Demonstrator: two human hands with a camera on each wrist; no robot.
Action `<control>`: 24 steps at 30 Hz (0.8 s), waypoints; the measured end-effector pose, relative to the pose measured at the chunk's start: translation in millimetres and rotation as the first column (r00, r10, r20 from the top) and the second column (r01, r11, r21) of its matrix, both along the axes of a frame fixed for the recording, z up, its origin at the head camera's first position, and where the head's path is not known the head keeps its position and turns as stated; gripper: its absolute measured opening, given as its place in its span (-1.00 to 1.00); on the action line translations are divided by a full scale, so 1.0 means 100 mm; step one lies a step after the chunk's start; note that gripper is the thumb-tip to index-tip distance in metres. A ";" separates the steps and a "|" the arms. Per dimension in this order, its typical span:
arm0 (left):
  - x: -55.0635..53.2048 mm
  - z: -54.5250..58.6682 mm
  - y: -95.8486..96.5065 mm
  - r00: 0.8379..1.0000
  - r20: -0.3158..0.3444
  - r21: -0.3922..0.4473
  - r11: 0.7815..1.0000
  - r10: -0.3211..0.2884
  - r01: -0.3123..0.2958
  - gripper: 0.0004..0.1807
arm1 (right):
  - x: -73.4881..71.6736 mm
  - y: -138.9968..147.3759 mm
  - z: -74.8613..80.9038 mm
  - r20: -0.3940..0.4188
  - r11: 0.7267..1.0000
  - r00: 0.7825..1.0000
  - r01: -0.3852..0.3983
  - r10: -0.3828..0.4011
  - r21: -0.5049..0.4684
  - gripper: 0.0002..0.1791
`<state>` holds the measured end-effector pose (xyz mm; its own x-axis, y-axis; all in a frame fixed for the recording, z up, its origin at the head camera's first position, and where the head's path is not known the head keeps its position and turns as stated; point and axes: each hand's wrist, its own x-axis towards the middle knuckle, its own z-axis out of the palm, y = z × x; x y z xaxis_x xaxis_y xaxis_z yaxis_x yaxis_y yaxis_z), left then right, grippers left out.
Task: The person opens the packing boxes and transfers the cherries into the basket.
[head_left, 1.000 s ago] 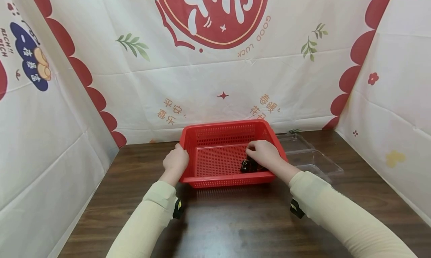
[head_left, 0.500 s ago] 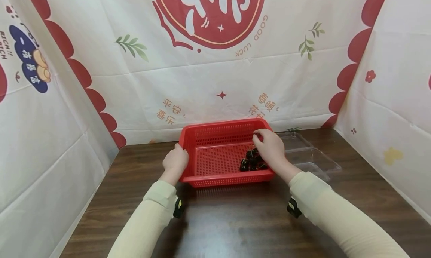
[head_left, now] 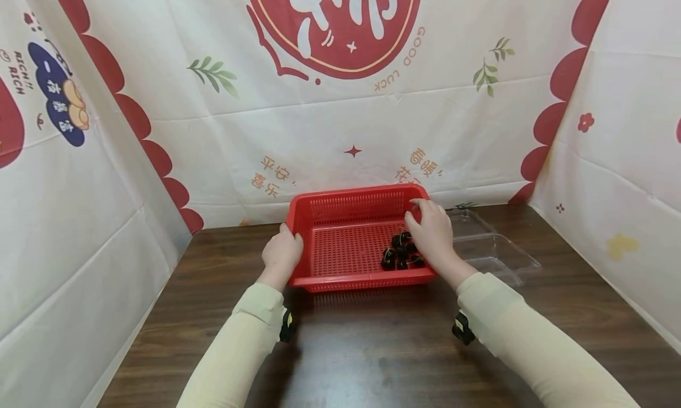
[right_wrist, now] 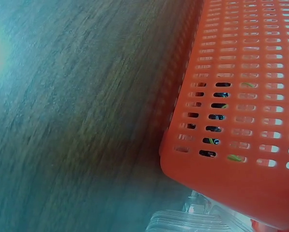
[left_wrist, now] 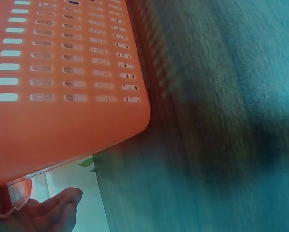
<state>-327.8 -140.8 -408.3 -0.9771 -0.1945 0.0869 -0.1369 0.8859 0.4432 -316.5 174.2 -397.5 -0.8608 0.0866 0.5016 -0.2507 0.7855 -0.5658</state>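
Several dark cherries with green stems lie at the right end of the red plastic basket. My left hand grips the basket's left rim. In the left wrist view, fingers of this hand show below the rim. My right hand is over the right rim beside the cherries, its thumb and index finger apart and nothing visible between them. The right wrist view shows dark fruit and bits of green stem through the slots of the basket wall.
A clear plastic container with its lid lies on the wooden table, right of the basket. Behind the basket stands a white printed cloth, with similar cloth along both sides. Black wrist cameras are strapped under both sleeves.
My right hand has drawn back from over the cherries to the basket's right rim, uncovering them, and its thumb and index finger have parted. My left hand keeps its hold on the rim.
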 end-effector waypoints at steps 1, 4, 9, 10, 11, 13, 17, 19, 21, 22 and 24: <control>0.00 0.00 0.00 1.000 0.000 0.008 1.000 -0.001 0.001 -0.48 | -0.01 0.00 0.00 -0.003 1.000 1.000 0.001 -0.002 -0.005 -0.59; -0.02 0.01 -0.01 1.000 0.007 0.041 0.999 -0.003 0.002 -0.50 | -0.02 0.01 0.01 -0.003 1.000 1.000 0.011 -0.011 -0.009 -0.59; -0.04 0.02 0.00 1.000 0.014 0.046 0.999 -0.012 0.012 -0.53 | -0.03 0.02 0.01 -0.007 0.999 0.999 0.033 -0.033 -0.010 -0.59; -0.05 0.02 0.00 1.000 0.010 0.046 0.999 -0.014 0.013 -0.54 | -0.04 0.02 0.01 -0.007 0.999 0.999 0.034 -0.035 -0.009 -0.59; -0.05 0.02 0.00 1.000 0.004 0.044 0.999 -0.013 0.013 -0.54 | -0.04 0.02 0.01 -0.008 0.999 0.999 0.035 -0.036 -0.011 -0.59; -0.06 0.02 0.00 1.000 -0.007 0.044 0.999 -0.012 0.012 -0.54 | -0.05 0.03 0.01 -0.007 0.999 0.999 0.035 -0.035 -0.016 -0.58; -0.06 0.03 0.00 1.000 -0.019 0.050 0.999 -0.020 0.021 -0.47 | -0.06 0.03 0.00 0.013 0.999 0.999 0.031 -0.030 -0.028 -0.57; -0.07 0.02 0.01 1.000 -0.010 0.056 0.998 -0.025 0.025 -0.44 | -0.05 0.04 0.00 0.020 0.999 0.999 0.030 -0.029 -0.031 -0.57; -0.07 0.02 0.01 1.000 -0.009 0.058 0.998 -0.026 0.027 -0.39 | -0.05 0.05 0.00 0.020 0.999 0.999 0.027 -0.026 -0.028 -0.56; -0.08 0.01 0.02 0.999 -0.027 0.057 0.998 -0.023 0.024 -0.37 | -0.05 0.05 0.00 0.015 0.999 1.000 0.026 -0.025 -0.023 -0.56; -0.09 0.01 0.03 0.996 -0.092 0.053 0.998 -0.016 0.021 -0.36 | -0.04 0.05 0.01 -0.009 1.000 1.000 0.022 -0.022 -0.008 -0.58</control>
<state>-336.9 -137.7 -407.3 -0.9690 -0.1831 0.1656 -0.0775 0.8625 0.5002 -320.9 179.4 -396.6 -0.8541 0.1096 0.5084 -0.2384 0.7862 -0.5700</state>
